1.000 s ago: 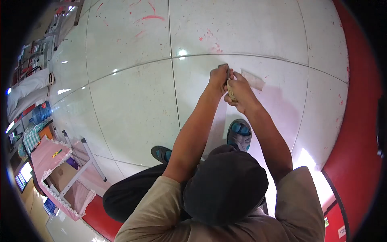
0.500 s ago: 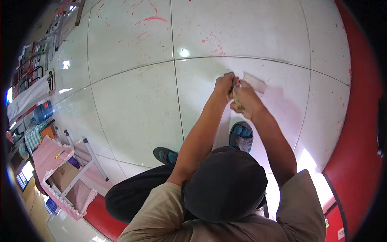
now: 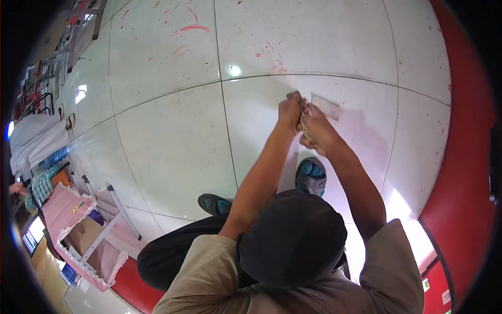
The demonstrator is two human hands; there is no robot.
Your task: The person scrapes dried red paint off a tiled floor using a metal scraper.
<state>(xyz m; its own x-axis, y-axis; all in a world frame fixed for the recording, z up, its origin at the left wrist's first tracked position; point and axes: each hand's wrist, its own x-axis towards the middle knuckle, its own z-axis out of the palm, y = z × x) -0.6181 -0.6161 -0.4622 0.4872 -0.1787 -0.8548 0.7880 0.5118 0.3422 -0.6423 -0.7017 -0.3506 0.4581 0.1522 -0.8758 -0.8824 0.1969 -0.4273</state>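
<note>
My left hand [image 3: 289, 112] is closed round a small dark brown flat piece [image 3: 294, 95], whose end sticks out past the fingers. Against it, my right hand [image 3: 318, 131] is closed on a yellowish, crumpled-looking piece [image 3: 307, 134], mostly covered by the fingers. The two hands meet just above the floor, and the contact between the pieces is hidden. Beyond my right hand, a pale beige rectangular piece [image 3: 328, 108] lies flat on the white tiles.
The tiled floor [image 3: 167, 141] carries red smears [image 3: 193, 28]. My sandalled foot [image 3: 311, 175] is close below the hands. A red surface [image 3: 465, 157] runs along the right. At left stand a pink-covered table [image 3: 65, 209], metal frames and another person's white-clothed legs [image 3: 39, 141].
Both hands stay together, with slightly more of the brown piece showing above my left hand. The view has shifted a little. At left, the other person's white clothing and a hand have moved.
</note>
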